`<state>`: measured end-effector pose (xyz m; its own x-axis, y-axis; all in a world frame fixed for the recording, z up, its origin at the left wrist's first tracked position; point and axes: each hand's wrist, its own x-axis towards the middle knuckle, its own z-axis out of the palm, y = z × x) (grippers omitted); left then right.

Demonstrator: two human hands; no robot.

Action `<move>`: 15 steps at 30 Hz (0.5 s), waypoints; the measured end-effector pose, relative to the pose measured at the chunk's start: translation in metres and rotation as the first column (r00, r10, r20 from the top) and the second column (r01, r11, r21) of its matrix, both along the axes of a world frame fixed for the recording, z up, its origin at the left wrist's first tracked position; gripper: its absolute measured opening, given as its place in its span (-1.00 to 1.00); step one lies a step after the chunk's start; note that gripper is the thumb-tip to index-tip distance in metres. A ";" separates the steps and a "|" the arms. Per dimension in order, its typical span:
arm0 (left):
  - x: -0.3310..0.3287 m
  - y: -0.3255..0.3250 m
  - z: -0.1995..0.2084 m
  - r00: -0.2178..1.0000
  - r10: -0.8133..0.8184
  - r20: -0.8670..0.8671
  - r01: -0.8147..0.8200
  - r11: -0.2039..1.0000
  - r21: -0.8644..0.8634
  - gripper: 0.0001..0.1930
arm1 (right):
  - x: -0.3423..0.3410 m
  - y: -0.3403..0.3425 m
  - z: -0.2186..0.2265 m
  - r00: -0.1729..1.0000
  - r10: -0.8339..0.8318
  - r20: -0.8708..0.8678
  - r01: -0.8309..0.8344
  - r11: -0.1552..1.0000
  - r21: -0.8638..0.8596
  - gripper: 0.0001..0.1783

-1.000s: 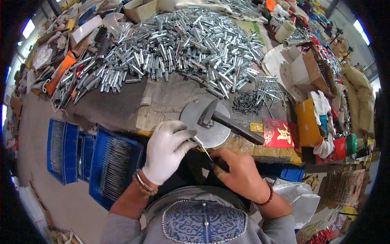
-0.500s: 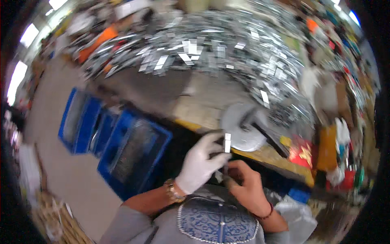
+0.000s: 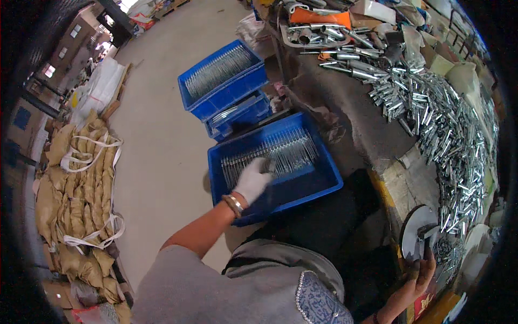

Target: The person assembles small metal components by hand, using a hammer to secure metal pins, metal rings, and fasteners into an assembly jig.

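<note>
My left hand (image 3: 253, 182), in a white glove, reaches over a large blue bin (image 3: 330, 186). Its fingers, smeared by motion, are at the near edge of the thin metal rods (image 3: 291, 150) lying side by side in it; whether they hold anything does not show. At the lower right, my bare right hand (image 3: 420, 282) is closed around the handle of a dark tool like a hammer (image 3: 429, 233). That tool rests on a round grey metal disc (image 3: 413, 229) at the bench edge.
Past the large bin stand another blue bin of metal rods (image 3: 189, 102) and a smaller blue bin (image 3: 259, 112). Shiny metal tubes (image 3: 453, 146) heap along the bench on the right. Tan sacks (image 3: 81, 183) are stacked at left on the floor (image 3: 156, 135).
The view has swung left toward the bins. My hands, together near the disc over a small bright metal piece, are now apart: left over the bin, right on the hammer handle.
</note>
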<state>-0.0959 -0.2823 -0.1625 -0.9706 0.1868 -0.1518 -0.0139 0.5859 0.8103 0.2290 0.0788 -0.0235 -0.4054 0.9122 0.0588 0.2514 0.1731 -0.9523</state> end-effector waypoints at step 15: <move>-0.093 -0.110 -0.056 0.976 0.219 0.004 -0.166 0.753 -0.636 -0.64 | 0.002 0.005 -0.001 0.998 -0.025 0.065 0.017 0.992 0.124 -0.53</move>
<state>-0.1889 -0.3925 -0.2185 -0.9565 -0.1660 -0.2401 -0.2266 0.9408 0.2520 0.2305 0.0842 -0.0241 -0.3928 0.9082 0.1445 0.3186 0.2818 -0.9050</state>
